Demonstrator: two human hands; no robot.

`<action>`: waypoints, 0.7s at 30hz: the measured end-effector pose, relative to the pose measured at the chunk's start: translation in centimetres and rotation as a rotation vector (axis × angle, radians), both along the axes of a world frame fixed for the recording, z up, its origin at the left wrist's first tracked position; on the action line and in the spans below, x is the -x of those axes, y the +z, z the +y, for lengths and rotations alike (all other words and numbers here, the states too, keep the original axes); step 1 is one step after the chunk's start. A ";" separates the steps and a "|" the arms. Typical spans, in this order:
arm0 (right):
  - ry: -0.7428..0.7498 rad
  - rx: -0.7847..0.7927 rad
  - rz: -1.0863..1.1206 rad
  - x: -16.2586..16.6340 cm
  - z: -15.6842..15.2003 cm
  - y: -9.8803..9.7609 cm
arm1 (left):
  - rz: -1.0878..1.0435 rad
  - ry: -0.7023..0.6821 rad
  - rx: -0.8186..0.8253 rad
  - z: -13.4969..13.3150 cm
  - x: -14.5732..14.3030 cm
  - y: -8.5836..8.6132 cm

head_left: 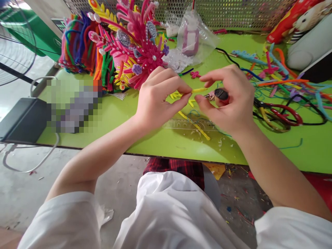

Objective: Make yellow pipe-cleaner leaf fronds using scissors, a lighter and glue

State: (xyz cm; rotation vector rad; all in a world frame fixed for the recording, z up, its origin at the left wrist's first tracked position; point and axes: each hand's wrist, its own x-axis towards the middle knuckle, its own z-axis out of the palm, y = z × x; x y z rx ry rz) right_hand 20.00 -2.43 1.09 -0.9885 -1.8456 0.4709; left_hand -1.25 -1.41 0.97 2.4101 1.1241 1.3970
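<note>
My left hand (161,98) pinches a yellow pipe cleaner piece (199,90) between thumb and fingertips; short fringed yellow bits show around the pinch. Opposite it, my right hand (232,100) curls around a small tool (221,94) with a black rounded end and a metal tip. What kind of tool it is I cannot tell, as fingers cover much of it. The right thumb and index finger stand apart, near the yellow strand's end. Below both hands, a loose yellow pipe cleaner (198,128) lies across a clear ruler (178,123).
A pink and yellow pipe cleaner bouquet (140,52) stands behind my left hand, beside bundled pipe cleaners (77,45). Red-handled scissors (285,114) and tangled strands lie at right. A plastic bag (204,34) is at the back, a black box (24,119) at left.
</note>
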 end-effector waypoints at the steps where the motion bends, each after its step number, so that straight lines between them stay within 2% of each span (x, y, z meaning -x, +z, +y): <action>1: -0.006 -0.097 -0.107 -0.1 0.1 -0.1 | -0.002 -0.011 -0.007 0.1 0.0 -0.1; 4: -0.023 -0.273 -0.244 -0.3 0.5 -0.6 | -0.008 -0.059 -0.061 0.6 0.0 -0.5; 7: -0.051 -0.343 -0.274 -0.2 0.6 -0.9 | -0.017 -0.102 -0.084 0.9 0.0 -0.7; 21: -0.225 -0.314 -0.422 -0.1 -0.3 -0.3 | -0.121 -0.150 0.234 -0.6 -0.9 0.1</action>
